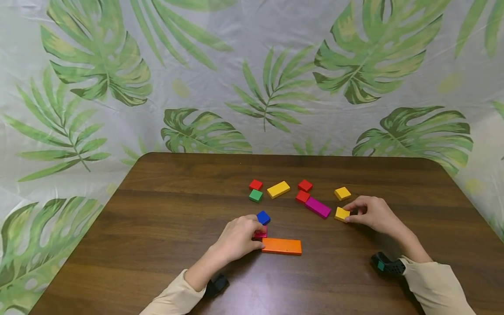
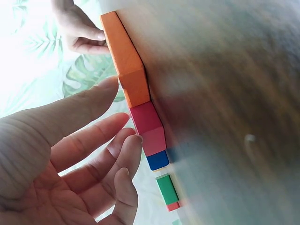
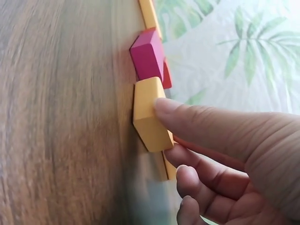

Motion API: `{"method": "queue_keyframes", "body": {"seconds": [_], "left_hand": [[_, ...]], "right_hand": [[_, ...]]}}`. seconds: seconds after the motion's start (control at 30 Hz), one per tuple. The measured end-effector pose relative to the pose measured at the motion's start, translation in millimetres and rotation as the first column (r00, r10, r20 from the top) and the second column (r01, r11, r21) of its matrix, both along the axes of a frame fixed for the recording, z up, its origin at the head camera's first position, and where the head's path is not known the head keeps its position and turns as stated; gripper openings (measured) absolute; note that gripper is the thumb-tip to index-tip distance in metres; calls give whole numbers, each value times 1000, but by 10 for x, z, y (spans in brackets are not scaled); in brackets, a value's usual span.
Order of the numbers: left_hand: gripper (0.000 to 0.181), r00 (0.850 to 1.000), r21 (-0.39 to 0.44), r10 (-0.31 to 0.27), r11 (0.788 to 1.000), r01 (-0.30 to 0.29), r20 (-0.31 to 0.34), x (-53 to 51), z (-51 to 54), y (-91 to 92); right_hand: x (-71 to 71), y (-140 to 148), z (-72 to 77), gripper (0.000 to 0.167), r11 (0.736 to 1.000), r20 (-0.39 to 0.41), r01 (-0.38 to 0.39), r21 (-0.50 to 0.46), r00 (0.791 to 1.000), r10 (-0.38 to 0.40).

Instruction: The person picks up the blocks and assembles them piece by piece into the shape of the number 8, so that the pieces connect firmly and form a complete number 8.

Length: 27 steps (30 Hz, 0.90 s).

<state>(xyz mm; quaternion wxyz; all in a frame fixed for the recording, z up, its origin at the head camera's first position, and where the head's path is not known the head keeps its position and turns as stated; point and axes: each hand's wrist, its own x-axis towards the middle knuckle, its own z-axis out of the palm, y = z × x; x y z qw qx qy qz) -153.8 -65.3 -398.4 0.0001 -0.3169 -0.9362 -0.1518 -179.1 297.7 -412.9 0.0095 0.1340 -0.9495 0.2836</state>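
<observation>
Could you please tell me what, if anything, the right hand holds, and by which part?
The right hand pinches the nearest yellow rectangular block by its right end, in the head view.

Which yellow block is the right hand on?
The nearer small yellow block, pinched by the right hand; the far small yellow block and the long yellow block sit farther back, untouched.

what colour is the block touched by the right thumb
It's a yellow block, clearest in the right wrist view.
</observation>
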Motion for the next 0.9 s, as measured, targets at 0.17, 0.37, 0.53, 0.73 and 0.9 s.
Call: {"method": "queue_keyframes", "body": {"seconds": [0.17,0.37,0.53,0.73,0.9], "left_hand": [[21,1000,2,3,1000,-3,-2,-4,4,2],[22,1000,3,4,1000,-4,7,-1,2,1],[21,1000,3,1,1000,-1,0,-7,1,7],[21,1000,6,1,1000,-1,6,3,0,13],[20,1000,11,5,1000,-5,11,7,2,11]], "right_hand": [[4,-21,34,24,999,9,-41,4,999,41],[26,-62,70,20,994,-27,-108,29,994,109],[46,-96,106,18,987,-27,-154,41,988,155],[69,-128,112,17,981,0,-191,47,982,191],[77,-192,115,18,968,36,-248,45,969,246]]}}
